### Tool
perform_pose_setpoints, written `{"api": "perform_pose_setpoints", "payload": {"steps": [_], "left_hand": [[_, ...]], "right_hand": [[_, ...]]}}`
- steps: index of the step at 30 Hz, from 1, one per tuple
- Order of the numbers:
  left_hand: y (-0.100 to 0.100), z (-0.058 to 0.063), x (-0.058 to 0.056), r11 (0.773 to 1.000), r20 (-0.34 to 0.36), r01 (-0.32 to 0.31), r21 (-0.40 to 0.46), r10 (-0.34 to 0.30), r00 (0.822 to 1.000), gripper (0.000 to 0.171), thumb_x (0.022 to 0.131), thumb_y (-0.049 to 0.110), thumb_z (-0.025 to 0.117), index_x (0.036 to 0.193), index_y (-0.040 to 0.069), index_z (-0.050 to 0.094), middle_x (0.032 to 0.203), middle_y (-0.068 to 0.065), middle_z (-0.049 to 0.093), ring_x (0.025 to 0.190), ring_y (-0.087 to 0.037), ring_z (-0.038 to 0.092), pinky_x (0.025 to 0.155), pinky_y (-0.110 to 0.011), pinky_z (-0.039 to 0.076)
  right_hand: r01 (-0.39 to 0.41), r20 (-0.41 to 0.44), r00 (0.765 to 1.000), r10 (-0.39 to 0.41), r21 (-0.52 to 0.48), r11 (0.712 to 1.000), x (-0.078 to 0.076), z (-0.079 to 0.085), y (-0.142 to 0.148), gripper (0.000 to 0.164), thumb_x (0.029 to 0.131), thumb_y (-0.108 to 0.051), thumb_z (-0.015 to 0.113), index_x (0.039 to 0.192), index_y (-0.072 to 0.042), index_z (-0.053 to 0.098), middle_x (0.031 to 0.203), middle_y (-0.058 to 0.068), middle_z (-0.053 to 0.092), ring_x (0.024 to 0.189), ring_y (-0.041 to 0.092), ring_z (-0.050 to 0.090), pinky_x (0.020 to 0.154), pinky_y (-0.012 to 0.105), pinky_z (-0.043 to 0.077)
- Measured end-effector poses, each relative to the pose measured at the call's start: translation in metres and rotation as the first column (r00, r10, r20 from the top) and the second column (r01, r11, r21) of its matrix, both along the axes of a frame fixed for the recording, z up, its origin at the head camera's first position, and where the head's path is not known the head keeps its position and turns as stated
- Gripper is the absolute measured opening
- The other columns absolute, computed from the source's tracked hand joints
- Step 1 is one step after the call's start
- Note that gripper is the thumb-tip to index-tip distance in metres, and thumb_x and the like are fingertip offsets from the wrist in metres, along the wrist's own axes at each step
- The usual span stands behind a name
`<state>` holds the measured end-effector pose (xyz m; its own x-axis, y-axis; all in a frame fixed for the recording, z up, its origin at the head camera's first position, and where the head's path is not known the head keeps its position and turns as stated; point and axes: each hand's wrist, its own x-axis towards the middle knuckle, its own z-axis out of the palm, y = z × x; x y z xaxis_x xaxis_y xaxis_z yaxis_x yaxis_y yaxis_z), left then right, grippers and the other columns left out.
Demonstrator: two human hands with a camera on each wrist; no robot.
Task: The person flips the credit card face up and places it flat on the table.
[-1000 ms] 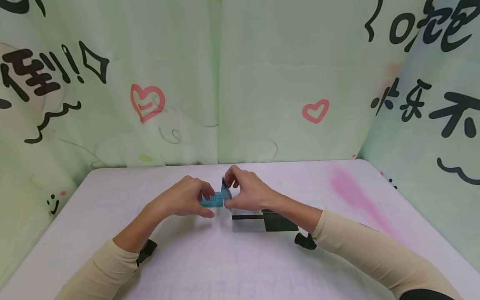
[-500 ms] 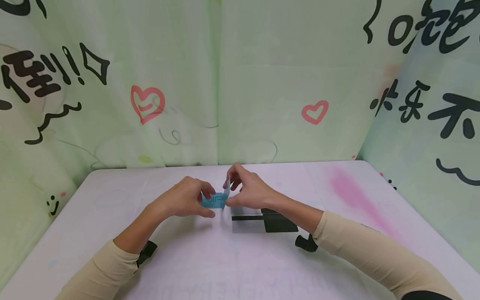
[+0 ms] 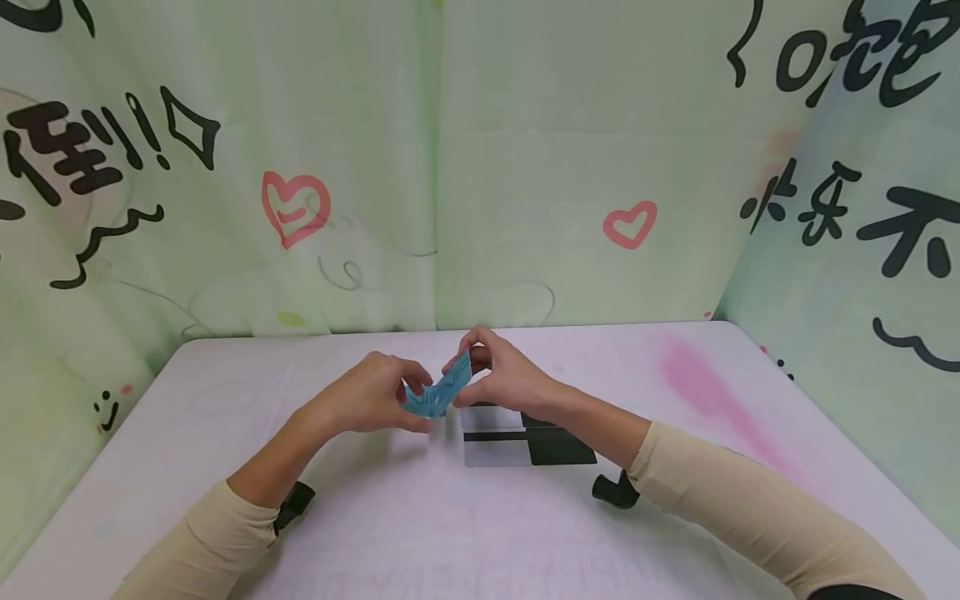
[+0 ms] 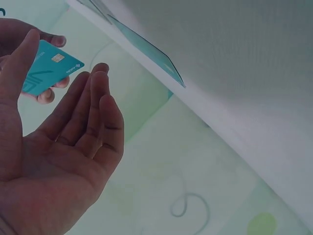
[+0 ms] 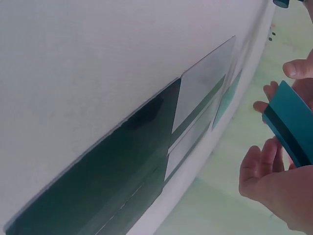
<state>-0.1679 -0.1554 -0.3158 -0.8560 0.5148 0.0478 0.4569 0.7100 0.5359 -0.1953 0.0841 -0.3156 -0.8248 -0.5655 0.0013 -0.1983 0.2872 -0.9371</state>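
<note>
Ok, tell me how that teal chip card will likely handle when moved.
The teal card is probably stiff: its edges look straight, with no sag in the right hand. It's likely light, being so thin. If laid flat and pushed, its smooth face suggests sliding, not rolling.

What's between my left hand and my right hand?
In the head view, a tilted teal card that the right hand holds, and a second teal card lying on the table near the left hand.
</note>
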Motion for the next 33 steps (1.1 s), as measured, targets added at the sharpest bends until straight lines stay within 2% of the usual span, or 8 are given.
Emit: {"api": "perform_pose_setpoints", "payload": {"steps": [6,14,24,33], "left_hand": [[0.0009,-0.0014,-0.0012,0.999,-0.017,0.01,0.04,-0.01,1.0,0.045,0.077,0.03,0.092,0.111,0.006,0.075,0.094,-0.003,0.078,0.077,-0.011,0.068,0.072,-0.026,0.055],[0.0019,-0.0017,-0.0029,0.998,-0.023,0.014,0.064,-0.013,1.0,0.044,0.077,0.028,0.093,0.112,0.007,0.075,0.095,-0.002,0.078,0.077,-0.008,0.068,0.073,-0.026,0.056],[-0.0003,-0.0004,-0.0061,0.998,-0.019,0.002,0.066,0.0,1.0,0.044,0.078,0.032,0.092,0.114,0.012,0.077,0.098,0.0,0.078,0.079,-0.007,0.068,0.073,-0.028,0.054],[-0.0013,0.0005,-0.0053,0.998,-0.016,0.006,0.069,-0.005,1.0,0.038,0.077,0.031,0.092,0.108,0.015,0.078,0.096,0.004,0.077,0.08,-0.007,0.067,0.072,-0.028,0.054]], "right_hand": [[0.001,0.029,1.0,0.001,-0.052,0.999,0.0002,-0.0013,0.0006,0.05,0.078,0.005,0.078,0.114,-0.008,0.045,0.123,0.015,0.074,0.104,0.021,0.067,0.083,0.032,0.058],[0.002,0.05,0.999,0.003,-0.103,0.995,0.0008,-0.0025,0.0012,0.05,0.079,0.008,0.077,0.112,-0.008,0.044,0.127,0.02,0.072,0.107,0.023,0.066,0.084,0.033,0.059],[0.007,0.075,0.997,0.003,-0.135,0.991,-0.0005,-0.0036,0.0032,0.047,0.081,0.007,0.077,0.112,-0.008,0.045,0.131,0.022,0.07,0.115,0.025,0.064,0.085,0.034,0.06],[0.002,0.083,0.996,0.011,-0.148,0.989,0.0029,-0.0045,0.004,0.047,0.082,0.007,0.077,0.113,-0.008,0.044,0.133,0.023,0.069,0.115,0.024,0.063,0.085,0.034,0.058]]}}
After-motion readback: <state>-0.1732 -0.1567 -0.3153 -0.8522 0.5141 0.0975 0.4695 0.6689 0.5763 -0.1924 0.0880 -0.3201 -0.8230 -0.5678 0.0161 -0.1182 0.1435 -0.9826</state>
